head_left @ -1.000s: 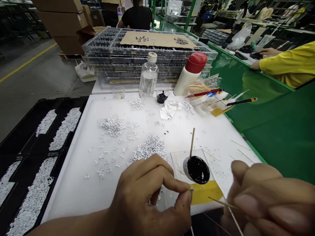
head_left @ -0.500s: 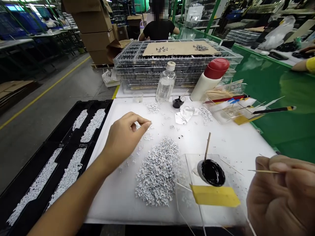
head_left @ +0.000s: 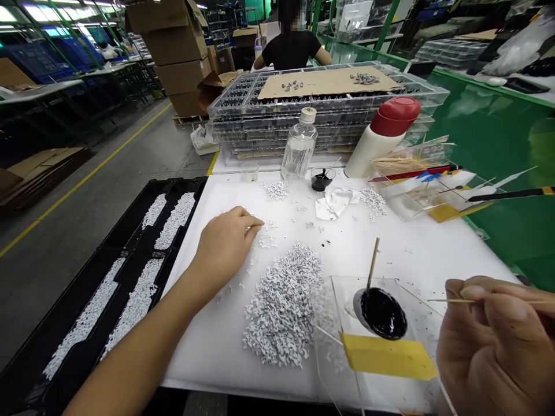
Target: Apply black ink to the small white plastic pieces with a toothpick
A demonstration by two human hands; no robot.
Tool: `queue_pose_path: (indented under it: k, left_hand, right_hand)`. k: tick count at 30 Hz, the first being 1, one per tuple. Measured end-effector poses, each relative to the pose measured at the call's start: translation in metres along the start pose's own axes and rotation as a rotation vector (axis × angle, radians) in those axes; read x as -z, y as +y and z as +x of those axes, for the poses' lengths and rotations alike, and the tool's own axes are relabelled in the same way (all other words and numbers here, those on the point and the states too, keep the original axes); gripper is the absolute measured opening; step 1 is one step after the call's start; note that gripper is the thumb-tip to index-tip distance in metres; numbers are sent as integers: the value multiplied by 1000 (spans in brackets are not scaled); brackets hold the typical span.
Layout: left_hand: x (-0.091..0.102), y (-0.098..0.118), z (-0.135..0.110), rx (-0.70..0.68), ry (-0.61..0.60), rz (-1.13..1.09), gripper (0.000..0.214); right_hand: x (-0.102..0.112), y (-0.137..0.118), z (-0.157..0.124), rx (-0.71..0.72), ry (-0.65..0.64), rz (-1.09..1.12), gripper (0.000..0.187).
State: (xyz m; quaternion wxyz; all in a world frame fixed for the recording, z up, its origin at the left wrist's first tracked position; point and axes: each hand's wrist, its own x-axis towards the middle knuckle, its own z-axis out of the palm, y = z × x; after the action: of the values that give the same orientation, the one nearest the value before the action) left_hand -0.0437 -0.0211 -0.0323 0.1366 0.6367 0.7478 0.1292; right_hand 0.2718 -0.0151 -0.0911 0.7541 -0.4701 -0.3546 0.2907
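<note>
The right hand pinches a thin stick. The left hand curls its fingers narrow, holding something or nothing, I cannot tell. A big heap of white pieces remains on the bench; white rows already lie in the black tray.

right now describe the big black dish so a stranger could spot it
On the white table, look at the near right corner by the right hand. A clear stand with a yellow strip holds a tilted dish of black liquid, a wooden stick rising from it. It is far bigger than the small black cup near the clear bottle.
</note>
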Motion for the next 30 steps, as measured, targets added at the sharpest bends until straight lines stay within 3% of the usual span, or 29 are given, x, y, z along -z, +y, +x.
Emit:
queue_pose_path:
  k: [8, 30]
  left_hand:
    - [-17, 24, -13, -142, -227, -160, 5]
    - [-14, 23, -23, -128, -84, -666, 21]
  right_hand:
    - [-1, -2, 2, -25, 12, 21, 54]
    - [-2, -8, 0, 21, -47, 38, 39]
